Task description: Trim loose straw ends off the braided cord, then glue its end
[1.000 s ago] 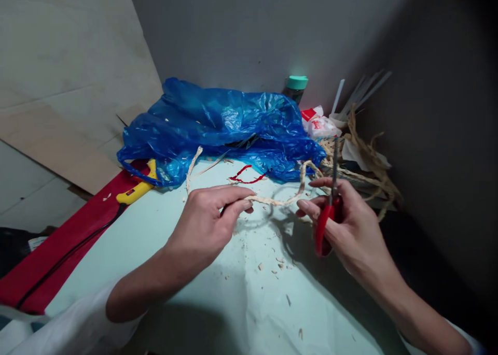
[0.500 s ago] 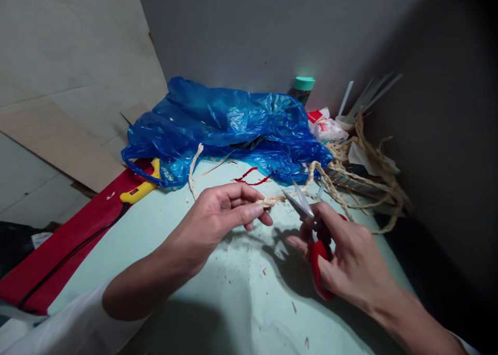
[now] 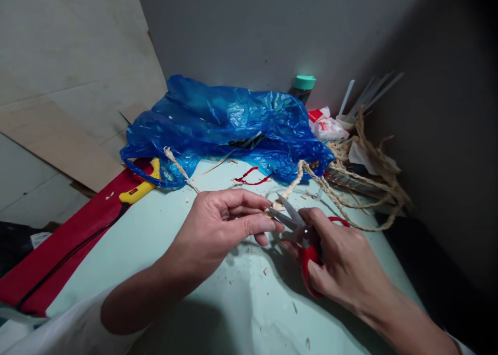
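Between thumb and fingers, my left hand (image 3: 229, 223) pinches a pale braided straw cord (image 3: 294, 183). One end of the cord sticks out behind that hand, over the table; the other runs right in a loop toward a heap of braid. My right hand (image 3: 342, 256) is closed round the red handles of a pair of scissors (image 3: 305, 241). The scissor blades are parted and lie at the cord, close to my left fingertips. Whether the blades touch the cord I cannot tell. A red piece of yarn (image 3: 252, 176) lies on the table just beyond my left hand.
A crumpled blue plastic bag (image 3: 221, 116) spreads across the back. At left lies a yellow-handled tool (image 3: 142, 188) with a black cord. On the right are a basket-like heap of braided straw (image 3: 373, 184) and a green-lidded jar (image 3: 303, 85). Scraps dot the pale green table (image 3: 241, 303).
The scissors have moved left and reached the cord by my left fingertips. My left hand has shifted slightly right and down, and the cord's free end behind it has swung left.
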`<state>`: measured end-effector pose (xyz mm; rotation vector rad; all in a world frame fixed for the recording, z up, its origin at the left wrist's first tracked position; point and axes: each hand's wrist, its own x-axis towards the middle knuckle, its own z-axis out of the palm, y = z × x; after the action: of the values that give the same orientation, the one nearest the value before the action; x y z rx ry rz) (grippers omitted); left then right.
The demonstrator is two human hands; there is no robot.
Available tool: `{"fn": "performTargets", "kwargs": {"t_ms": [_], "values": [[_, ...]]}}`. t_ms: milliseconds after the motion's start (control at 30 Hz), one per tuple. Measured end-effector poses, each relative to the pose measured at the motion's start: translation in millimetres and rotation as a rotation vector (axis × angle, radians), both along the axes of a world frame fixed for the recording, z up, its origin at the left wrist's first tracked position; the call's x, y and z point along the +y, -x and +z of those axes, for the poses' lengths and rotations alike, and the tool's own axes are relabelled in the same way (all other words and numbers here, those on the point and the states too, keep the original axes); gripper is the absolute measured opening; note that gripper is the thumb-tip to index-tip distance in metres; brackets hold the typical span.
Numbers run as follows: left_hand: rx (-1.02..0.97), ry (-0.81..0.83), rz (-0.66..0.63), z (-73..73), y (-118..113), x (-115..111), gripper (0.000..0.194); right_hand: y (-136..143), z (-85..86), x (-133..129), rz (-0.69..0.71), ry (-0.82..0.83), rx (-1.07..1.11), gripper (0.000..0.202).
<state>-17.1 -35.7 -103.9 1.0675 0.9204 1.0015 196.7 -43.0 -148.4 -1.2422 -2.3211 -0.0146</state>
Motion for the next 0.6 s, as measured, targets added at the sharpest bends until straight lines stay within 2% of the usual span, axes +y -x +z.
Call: {"fn": "performTargets", "kwargs": {"t_ms": [133,300,433,533,600], "values": [[-0.059,0.006,-0.072,-4.0,1.1,0.6,0.006,0.9,-0.4,0.8,0.003,-0.01,-0.008,0.011],[-0.083,0.017,-0.104,-6.8,1.4,2.2,0.005,-0.5,-1.1,-1.0,-0.027,-0.059,-0.023,0.016],[-0.068,0.002,-0.112,-7.6,1.0,2.4,0.008,0.0,-2.1,-1.5,-0.002,0.005,-0.046,0.012],[-0.023,-0.016,-0.115,-7.1,-0.4,2.6,0.009,-0.8,-2.5,-1.0,0.017,-0.087,-0.105,0.009],[0.021,-0.021,-0.124,-6.4,-1.5,2.9,0.008,-2.4,-2.6,-0.6,0.005,-0.196,-0.155,0.015]]}}
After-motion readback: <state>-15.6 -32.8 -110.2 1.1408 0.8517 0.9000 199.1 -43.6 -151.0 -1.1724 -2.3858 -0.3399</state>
